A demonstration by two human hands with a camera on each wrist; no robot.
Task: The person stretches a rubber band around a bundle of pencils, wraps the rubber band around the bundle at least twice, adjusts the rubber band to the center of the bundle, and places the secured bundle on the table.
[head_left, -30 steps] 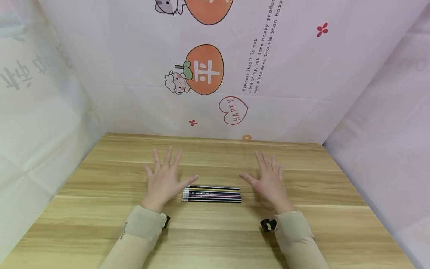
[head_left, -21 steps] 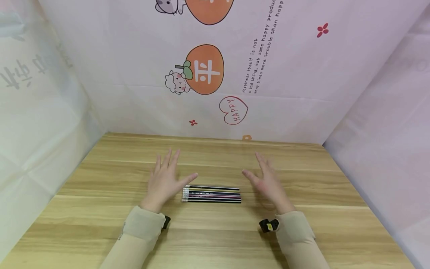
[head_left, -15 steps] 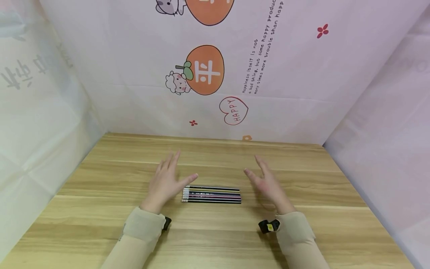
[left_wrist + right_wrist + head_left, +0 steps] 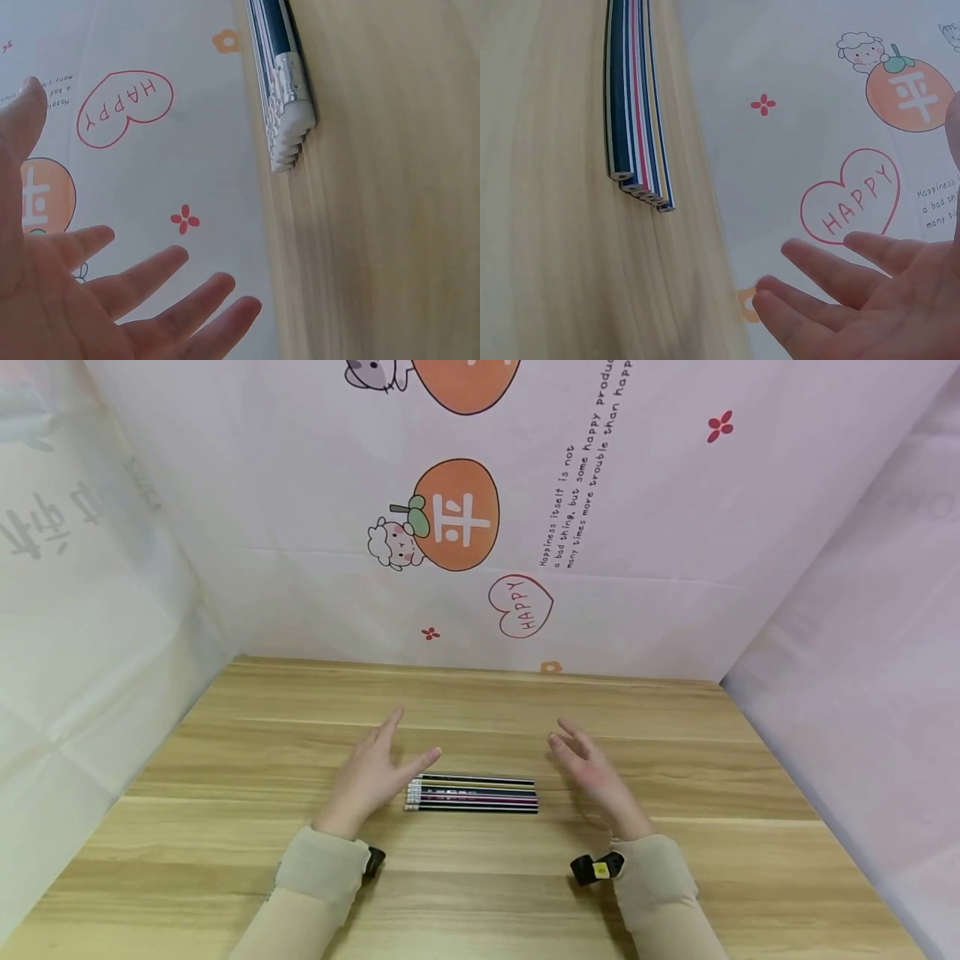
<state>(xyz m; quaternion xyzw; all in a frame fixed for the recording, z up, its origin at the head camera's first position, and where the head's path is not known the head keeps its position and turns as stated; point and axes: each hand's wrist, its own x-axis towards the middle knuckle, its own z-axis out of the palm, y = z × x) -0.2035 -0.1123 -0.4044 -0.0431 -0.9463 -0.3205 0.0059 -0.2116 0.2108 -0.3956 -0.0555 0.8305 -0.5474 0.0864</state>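
Several striped pencils (image 4: 472, 795) lie side by side in a row on the wooden table. Their white eraser ends (image 4: 291, 120) point left, and their flat unsharpened ends (image 4: 641, 191) point right. My left hand (image 4: 369, 777) is held beside the eraser ends, palm turned inward, fingers loosely extended; its thumb tip overlaps the top pencil's end in the head view. To the right of the row is my right hand (image 4: 597, 777), palm facing in and fingers a little bent. Neither hand holds anything.
A white printed sheet (image 4: 637, 610) with orange fruit drawings and a red heart stands along the table's back edge. White sheets (image 4: 97, 635) also hang at both sides. Black wrist cameras (image 4: 596, 868) sit at the beige cuffs.
Both hands have rolled so the palms turn toward each other, and the spread fingers have drawn closer together. The right thumb has shifted slightly right. The pencils have not moved.
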